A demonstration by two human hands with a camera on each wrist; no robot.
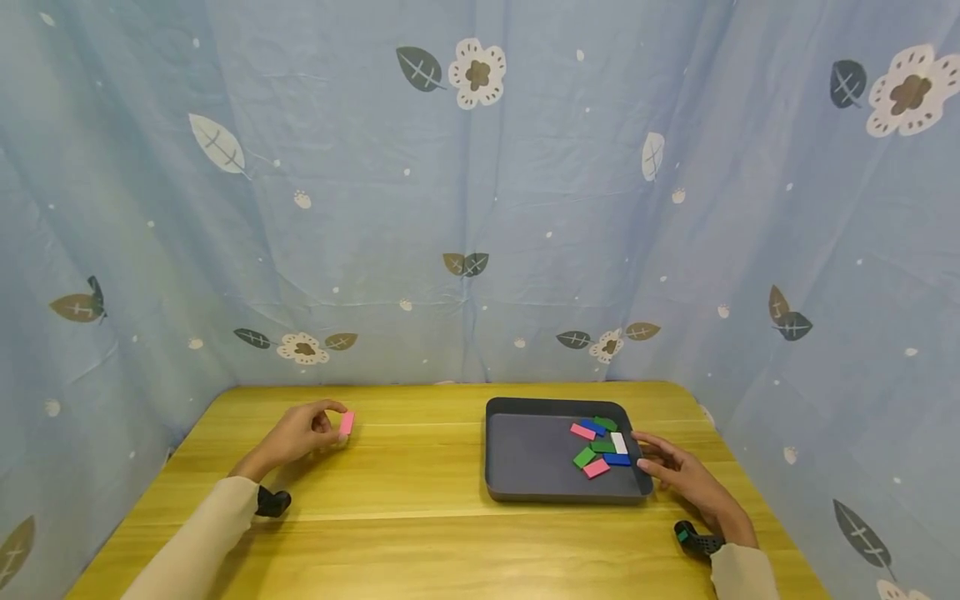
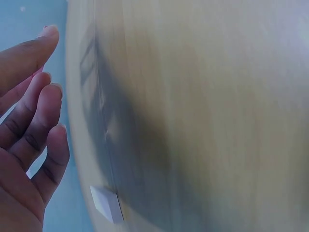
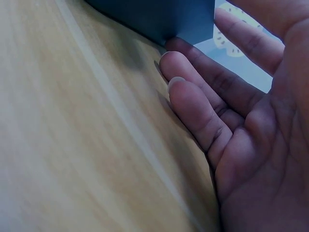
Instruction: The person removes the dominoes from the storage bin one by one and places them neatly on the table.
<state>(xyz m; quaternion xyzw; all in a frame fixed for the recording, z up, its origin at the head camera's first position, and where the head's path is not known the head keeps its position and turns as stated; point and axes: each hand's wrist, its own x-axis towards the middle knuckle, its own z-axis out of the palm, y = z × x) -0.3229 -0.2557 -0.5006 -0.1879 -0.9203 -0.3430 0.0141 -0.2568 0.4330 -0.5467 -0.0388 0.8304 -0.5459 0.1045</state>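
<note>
Between thumb and index finger, my left hand (image 1: 303, 433) pinches a pink domino (image 1: 347, 423) above the left part of the table. In the left wrist view, a white domino (image 2: 106, 204) stands on the wood below that hand. A dark grey tray (image 1: 525, 492) lies right of centre. In its right half are several loose dominoes, among them a white one (image 1: 618, 442), a pink one (image 1: 597, 468), a green one (image 1: 584, 457) and a blue one (image 1: 617, 459). My right hand (image 1: 690, 479) rests at the tray's right wall with relaxed fingers, fingertips right at the rim.
The yellow wooden table (image 1: 420, 550) reaches back to a blue curtain (image 1: 360, 167) with flowers and leaves, which also hangs along both sides. A black strap device (image 1: 272, 502) sits on the left wrist and another (image 1: 697, 540) on the right.
</note>
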